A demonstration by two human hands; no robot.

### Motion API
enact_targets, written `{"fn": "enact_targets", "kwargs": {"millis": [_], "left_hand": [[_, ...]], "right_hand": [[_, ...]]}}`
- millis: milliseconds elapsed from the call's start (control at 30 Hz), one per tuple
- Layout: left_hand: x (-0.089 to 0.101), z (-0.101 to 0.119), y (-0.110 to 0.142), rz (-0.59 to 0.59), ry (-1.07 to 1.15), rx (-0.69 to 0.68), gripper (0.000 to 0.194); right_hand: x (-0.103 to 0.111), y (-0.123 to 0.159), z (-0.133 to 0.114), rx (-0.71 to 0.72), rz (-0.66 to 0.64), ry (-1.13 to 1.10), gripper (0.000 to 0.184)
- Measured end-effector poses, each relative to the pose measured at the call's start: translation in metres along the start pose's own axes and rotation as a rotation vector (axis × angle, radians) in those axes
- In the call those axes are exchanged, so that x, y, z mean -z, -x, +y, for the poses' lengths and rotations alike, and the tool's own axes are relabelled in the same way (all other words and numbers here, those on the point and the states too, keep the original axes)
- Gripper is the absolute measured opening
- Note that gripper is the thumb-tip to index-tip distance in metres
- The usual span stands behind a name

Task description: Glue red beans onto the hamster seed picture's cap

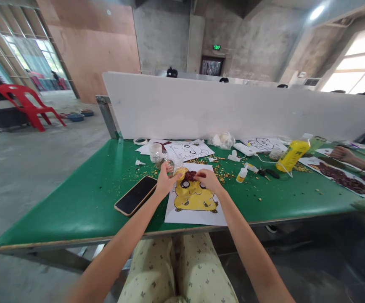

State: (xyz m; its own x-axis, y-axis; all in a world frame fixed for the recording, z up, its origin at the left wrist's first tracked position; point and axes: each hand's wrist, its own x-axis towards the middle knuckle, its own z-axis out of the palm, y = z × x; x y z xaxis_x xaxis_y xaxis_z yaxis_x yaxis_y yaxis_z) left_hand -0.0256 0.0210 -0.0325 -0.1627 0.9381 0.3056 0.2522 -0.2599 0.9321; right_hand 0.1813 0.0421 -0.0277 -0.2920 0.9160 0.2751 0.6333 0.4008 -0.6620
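A sheet of paper (pixel 178 216) with a cartoon hamster picture (pixel 195 200) lies before me; its body is covered in yellow and a dark red patch (pixel 189 176) lies at the top of the head. My left hand (pixel 166 180) is closed around a clear plastic container (pixel 176 163), tilted over the picture's upper left, with something yellow at its near end. Over the red patch, my right hand (pixel 208 180) has its fingertips pinched together; whatever is between them is too small to make out. Loose yellow grains (pixel 222 172) are scattered behind and beside the paper.
A phone (pixel 136 195) lies left of the paper. Rightward are a small glue bottle (pixel 242 174), keys (pixel 266 173) and a bottle of yellow liquid (pixel 292 155). Behind are outline drawings (pixel 189 150) and a white partition (pixel 233 109). Another person's hand (pixel 343 154) is at far right.
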Motion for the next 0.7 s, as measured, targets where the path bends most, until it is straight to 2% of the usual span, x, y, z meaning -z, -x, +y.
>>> {"fn": "enact_targets", "kwargs": {"millis": [267,533,700], "left_hand": [[-0.0005,0.0055,0.0014,0.013,0.017,-0.008,0.073],[-0.0008,0.0089,0.0016,0.03,0.075,-0.075,0.07],[0.0006,0.0038,0.0004,0.035,0.081,-0.096,0.072]], "right_hand": [[-0.0019,-0.0036,0.0099,-0.014,0.047,-0.108,0.02],[-0.0073,-0.002,0.01,0.039,0.02,-0.112,0.015],[-0.0057,-0.0035,0.0097,0.008,0.02,-0.181,0.01]]}}
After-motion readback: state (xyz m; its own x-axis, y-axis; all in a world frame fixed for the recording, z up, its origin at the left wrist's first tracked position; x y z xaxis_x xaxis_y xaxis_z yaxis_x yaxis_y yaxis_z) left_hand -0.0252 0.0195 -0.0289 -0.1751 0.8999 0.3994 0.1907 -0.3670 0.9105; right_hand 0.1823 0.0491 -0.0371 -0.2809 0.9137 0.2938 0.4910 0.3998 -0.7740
